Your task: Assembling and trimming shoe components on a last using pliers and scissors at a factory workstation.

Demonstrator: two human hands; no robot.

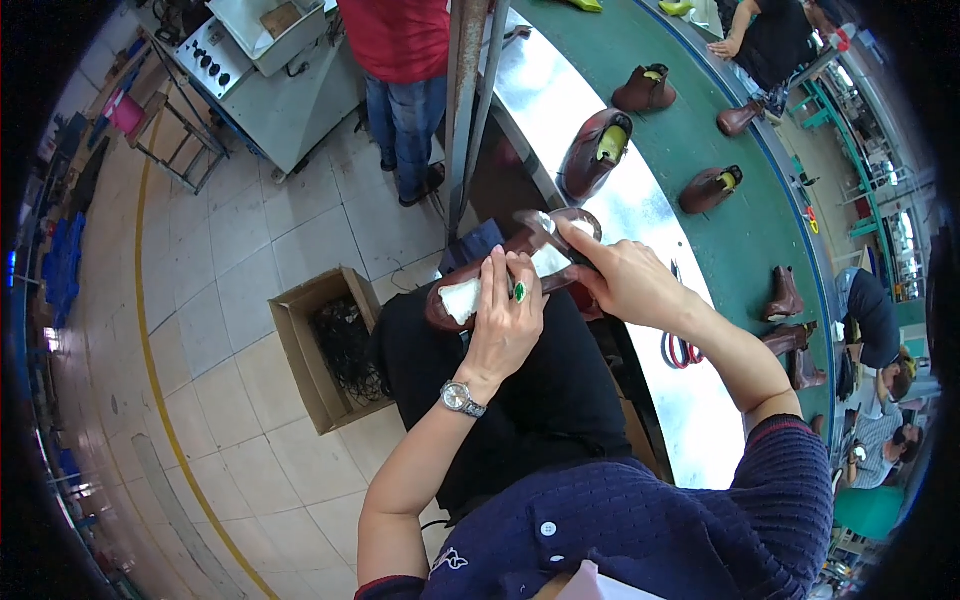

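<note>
"The left hand (505,325) lay across the brown shoe (466,272), fingers nearly side by side over its pale patches (462,299). With its underside hidden, I couldn't tell how firmly it gripped."

"And the right hand (640,285)?"

"It was at the far end, forefinger and thumb apart and curved toward each other. A shiny, blurred thing (537,220) showed just past the forefinger; I couldn't make out what it was, or whether the hand was clamped on anything."

"Where exactly was the shoe?"

"Over the lap, above the dark trousers (560,385), slanting from near left to far right. I'd guess the thighs backed it up while one hand steadied the near end. The pale side faced up, probably so the eyes could follow the fingers."

"Was there room to move?"

"Tightest on the right: the metal tabletop (690,425) had its edge close by the lap, and red-handled scissors (683,350) lay right beside that forearm. Ahead, a brown boot (590,165) stood near the shoe's far end, and an upright pole (465,100) rose beyond. The left looked freer, above an open cardboard box (292,345) of dark scraps, whose rim came near the knee."
</note>
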